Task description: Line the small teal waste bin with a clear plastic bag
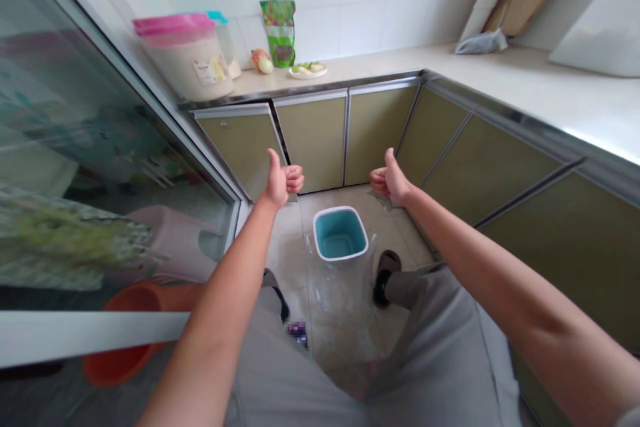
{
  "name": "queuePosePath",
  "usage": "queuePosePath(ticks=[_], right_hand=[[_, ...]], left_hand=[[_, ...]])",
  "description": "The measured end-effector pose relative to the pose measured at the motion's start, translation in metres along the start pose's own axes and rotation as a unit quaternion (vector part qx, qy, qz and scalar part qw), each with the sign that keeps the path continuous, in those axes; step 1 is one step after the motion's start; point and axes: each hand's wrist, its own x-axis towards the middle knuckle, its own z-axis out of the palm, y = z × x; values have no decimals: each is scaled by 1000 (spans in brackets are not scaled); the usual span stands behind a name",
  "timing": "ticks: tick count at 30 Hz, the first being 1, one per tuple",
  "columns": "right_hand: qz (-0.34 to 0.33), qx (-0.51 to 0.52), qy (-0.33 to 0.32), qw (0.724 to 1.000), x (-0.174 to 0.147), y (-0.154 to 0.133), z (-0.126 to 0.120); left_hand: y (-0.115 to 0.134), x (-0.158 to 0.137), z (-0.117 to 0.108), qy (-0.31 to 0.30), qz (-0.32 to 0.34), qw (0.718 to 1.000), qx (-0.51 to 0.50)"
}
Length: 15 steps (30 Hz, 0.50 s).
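- Trousers (300, 373) filled the bottom of the frame, with a slipper (393, 268) right of centre and an orange bucket (120, 367) behind the glass door at lower left.
- The left hand (284, 180) hung just left of centre, thumb up, fingers curled into the palm; its grip had no visible hold on anything.
- The right hand (390, 180) mirrored it right of centre, likewise thumb up, fingers folded in, grip apparently holding nothing.
- The bin (341, 233), blue inside with a white rim, stood upright on the floor near the middle of the frame, between and below the hands, touched by neither. Nothing showed inside it.
- The step in hand seemed a two-handed gesture, not handling; judging by this pose, grasping the bin would have called for opened fingers and lowered hands.
- Beyond stood the cupboards (313, 140), under a bench (360, 65).
- On the bench, upper left to upper centre, were a pink-lidded tub (187, 70), a green pouch (279, 33) and a plate (306, 76).
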Motion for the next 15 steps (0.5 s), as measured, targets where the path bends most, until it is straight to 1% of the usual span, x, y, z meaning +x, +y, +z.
queuePosePath(ticks=[2, 4, 5, 7, 9, 11, 13, 15], right_hand=[[50, 30, 22, 998, 43, 39, -1], [77, 59, 24, 995, 67, 68, -4], [80, 69, 21, 994, 73, 77, -6], [67, 78, 21, 994, 78, 87, -9], [46, 71, 30, 996, 79, 88, -9], [21, 35, 57, 998, 76, 90, -5], [2, -47, 97, 994, 71, 100, 4], [-1, -171, 112, 979, 62, 123, 18]], left_hand=[[-43, 43, -7, -6, -43, 998, -44], [-76, 63, -18, -4, -58, 995, -77], [-86, 67, -24, 0, -56, 994, -89], [-92, 68, -34, 14, -41, 994, -104], [-88, 65, -39, 34, -22, 994, -106], [-85, 60, -39, 56, 4, 994, -95], [-93, 48, -36, 83, 29, 994, -70], [-117, 28, -35, 107, 30, 993, -26]])
